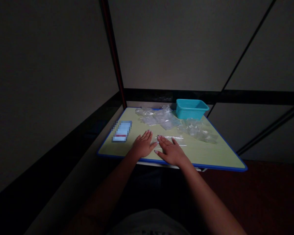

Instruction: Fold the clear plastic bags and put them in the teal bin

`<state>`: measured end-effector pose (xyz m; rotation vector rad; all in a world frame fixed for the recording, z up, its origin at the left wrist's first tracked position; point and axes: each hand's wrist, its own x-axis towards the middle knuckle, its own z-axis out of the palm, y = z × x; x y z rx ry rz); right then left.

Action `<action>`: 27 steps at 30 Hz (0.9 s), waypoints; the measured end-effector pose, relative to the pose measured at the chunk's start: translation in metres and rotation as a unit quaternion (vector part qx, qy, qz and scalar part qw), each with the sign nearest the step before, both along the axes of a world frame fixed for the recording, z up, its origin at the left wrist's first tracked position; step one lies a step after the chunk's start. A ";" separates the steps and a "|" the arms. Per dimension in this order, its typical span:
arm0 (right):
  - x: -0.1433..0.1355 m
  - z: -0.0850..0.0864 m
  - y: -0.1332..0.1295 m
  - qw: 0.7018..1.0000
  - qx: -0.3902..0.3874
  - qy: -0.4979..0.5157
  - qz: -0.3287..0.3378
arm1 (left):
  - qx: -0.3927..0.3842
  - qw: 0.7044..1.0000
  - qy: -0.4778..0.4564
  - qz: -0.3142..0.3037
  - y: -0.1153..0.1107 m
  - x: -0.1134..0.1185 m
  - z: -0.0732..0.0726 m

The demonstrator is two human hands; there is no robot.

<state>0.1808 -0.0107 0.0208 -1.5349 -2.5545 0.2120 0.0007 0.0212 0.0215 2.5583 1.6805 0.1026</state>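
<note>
Left hand [143,147] at one end of a clear bag [178,141] near the front of the desk [219,157], right hand [171,152] on it, fingers [164,141] straight and fairly wide, crumpled bags [164,118] and blue tub [189,113] behind, phone [122,131] (blurry screen) at left

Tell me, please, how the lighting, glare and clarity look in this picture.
Head view: dim overall, the walls darker at left, the tabletop brighter; head view: glints on the crumpled plastic and bright lines on the flat plastic; head view: the phone-like device is pixelated, its screen unreadable.
</note>
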 end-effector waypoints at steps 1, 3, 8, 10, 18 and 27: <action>0.000 0.000 0.000 1.000 -0.001 -0.002 0.000 | 0.002 1.000 0.001 0.002 0.000 -0.002 -0.001; 0.000 -0.001 0.000 1.000 -0.001 -0.007 0.001 | 0.004 1.000 0.002 0.007 0.000 -0.005 -0.001; 0.001 -0.002 0.002 1.000 0.002 -0.011 0.005 | 0.002 1.000 0.005 0.018 0.002 -0.011 -0.003; 0.001 -0.002 0.002 1.000 0.002 -0.010 0.005 | 0.003 1.000 0.005 0.027 0.004 -0.013 -0.004; 0.001 -0.002 0.000 1.000 0.005 0.000 0.006 | 0.046 0.998 -0.012 0.050 0.004 -0.009 -0.005; 0.001 0.002 -0.003 0.998 0.021 0.045 -0.025 | 0.045 0.997 -0.028 -0.050 -0.002 0.003 -0.004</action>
